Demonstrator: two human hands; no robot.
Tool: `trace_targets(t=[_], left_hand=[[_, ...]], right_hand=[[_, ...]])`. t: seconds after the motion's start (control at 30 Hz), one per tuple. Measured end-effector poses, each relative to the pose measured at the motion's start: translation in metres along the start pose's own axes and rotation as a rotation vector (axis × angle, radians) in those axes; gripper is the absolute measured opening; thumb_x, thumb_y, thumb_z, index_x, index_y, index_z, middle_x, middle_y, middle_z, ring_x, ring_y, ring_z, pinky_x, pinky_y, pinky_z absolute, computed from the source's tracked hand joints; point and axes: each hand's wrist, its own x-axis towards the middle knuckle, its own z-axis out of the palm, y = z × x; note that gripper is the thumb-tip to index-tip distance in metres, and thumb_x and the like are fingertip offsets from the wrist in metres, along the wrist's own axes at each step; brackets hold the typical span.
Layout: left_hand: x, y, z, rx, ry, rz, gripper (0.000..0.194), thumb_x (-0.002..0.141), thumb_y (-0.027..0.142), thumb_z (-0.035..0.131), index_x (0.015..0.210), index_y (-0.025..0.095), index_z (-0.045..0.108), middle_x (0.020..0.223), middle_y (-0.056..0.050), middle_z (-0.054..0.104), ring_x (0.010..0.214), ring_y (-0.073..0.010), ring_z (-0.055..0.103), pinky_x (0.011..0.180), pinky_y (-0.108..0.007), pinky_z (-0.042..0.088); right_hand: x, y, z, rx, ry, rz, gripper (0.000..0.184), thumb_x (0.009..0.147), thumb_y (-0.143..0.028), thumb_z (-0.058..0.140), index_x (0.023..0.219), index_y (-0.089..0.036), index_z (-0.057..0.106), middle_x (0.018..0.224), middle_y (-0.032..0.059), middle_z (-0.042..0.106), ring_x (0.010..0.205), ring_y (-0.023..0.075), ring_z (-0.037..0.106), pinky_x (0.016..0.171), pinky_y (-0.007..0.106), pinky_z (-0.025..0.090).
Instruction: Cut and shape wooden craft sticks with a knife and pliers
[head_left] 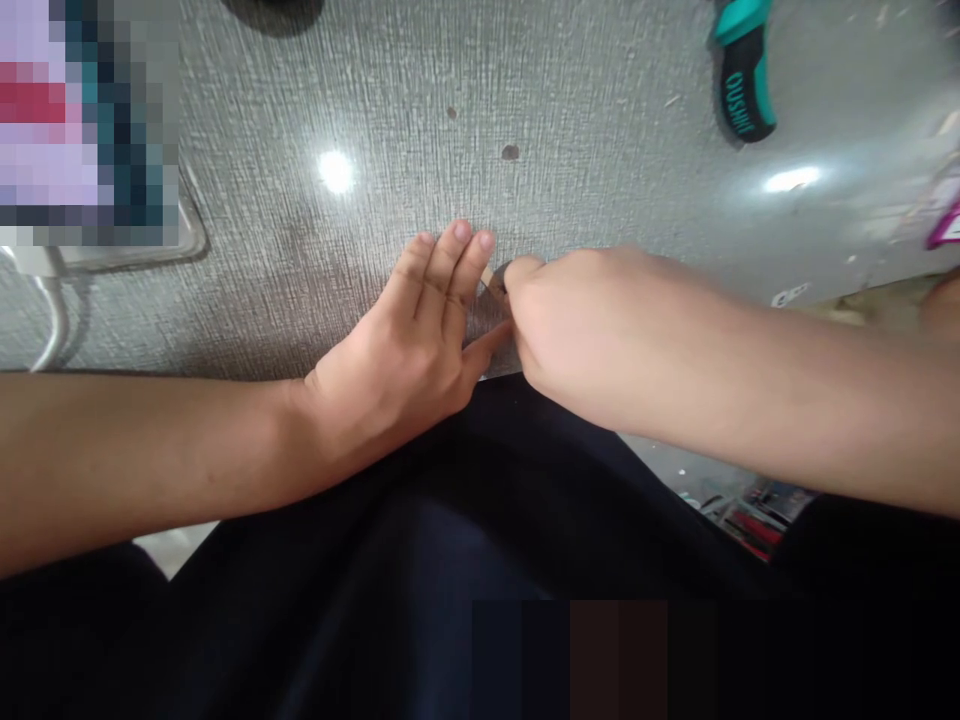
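Note:
My left hand [405, 345] lies on the grey table near its front edge, its fingers stretched out together and its thumb reaching toward my right hand. My right hand [577, 310] is closed in a fist just to the right, nearly touching the left fingers and thumb. Between the two hands a small pale sliver [487, 276] shows, with a dark, thin piece [496, 284] beside it that runs into the right fist. Most of what the right hand grips is hidden, so its kind cannot be told.
A black and teal tool handle [742, 90] lies at the back right of the table [360, 90]. A pixelated device [82, 120] with a white cable [54, 320] is at the left. Small pale shavings lie at the far right, near a purple-edged object [946, 222].

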Motion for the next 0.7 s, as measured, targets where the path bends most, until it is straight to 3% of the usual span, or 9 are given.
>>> trace_targets(t=[0.1, 0.27, 0.43, 0.6, 0.7], left_hand=[[0.0, 0.0, 0.001, 0.026, -0.005, -0.005, 0.066, 0.122, 0.026, 0.042, 0.185, 0.01, 0.037, 0.189, -0.026, 0.048, 0.177, -0.0516, 0.043, 0.143, -0.074, 0.046], [-0.001, 0.001, 0.003, 0.152, 0.004, 0.022, 0.064, 0.123, 0.025, 0.047, 0.184, 0.009, 0.039, 0.186, -0.029, 0.052, 0.174, -0.051, 0.048, 0.141, -0.07, 0.05], [-0.003, 0.001, 0.002, 0.216, -0.001, 0.04, 0.075, 0.121, 0.024, 0.053, 0.19, 0.015, 0.026, 0.187, -0.028, 0.05, 0.173, -0.0516, 0.049, 0.139, -0.072, 0.052], [-0.003, -0.001, -0.003, 0.201, -0.031, 0.044, 0.083, 0.122, 0.026, 0.053, 0.193, 0.017, 0.012, 0.19, -0.03, 0.042, 0.173, -0.0522, 0.048, 0.14, -0.073, 0.05], [-0.003, 0.0, -0.005, 0.188, -0.054, 0.043, 0.081, 0.123, 0.032, 0.053, 0.193, 0.021, 0.013, 0.192, -0.029, 0.04, 0.175, -0.0527, 0.046, 0.141, -0.073, 0.048]], right_hand=[[0.0, 0.001, 0.001, 0.013, -0.012, -0.002, 0.038, 0.098, -0.007, 0.057, 0.132, -0.013, 0.072, 0.106, 0.0201, 0.084, 0.09, 0.0353, 0.082, 0.068, 0.036, 0.043], [0.005, 0.023, 0.026, 0.082, 0.17, -0.162, 0.025, 0.11, -0.019, 0.051, 0.121, -0.013, 0.073, 0.091, 0.0153, 0.079, 0.072, 0.0274, 0.068, 0.065, 0.036, 0.032], [0.01, 0.039, 0.049, 0.143, 0.315, -0.242, 0.025, 0.109, -0.022, 0.049, 0.113, -0.014, 0.073, 0.077, 0.0103, 0.071, 0.058, 0.0223, 0.049, 0.063, 0.036, 0.027], [0.008, 0.041, 0.048, 0.15, 0.322, -0.261, 0.026, 0.109, -0.02, 0.048, 0.113, -0.014, 0.073, 0.075, 0.0094, 0.069, 0.056, 0.0191, 0.036, 0.062, 0.036, 0.025], [0.006, 0.041, 0.044, 0.155, 0.305, -0.282, 0.025, 0.107, -0.018, 0.049, 0.111, -0.014, 0.073, 0.075, 0.0096, 0.07, 0.055, 0.0184, 0.033, 0.061, 0.036, 0.026]])
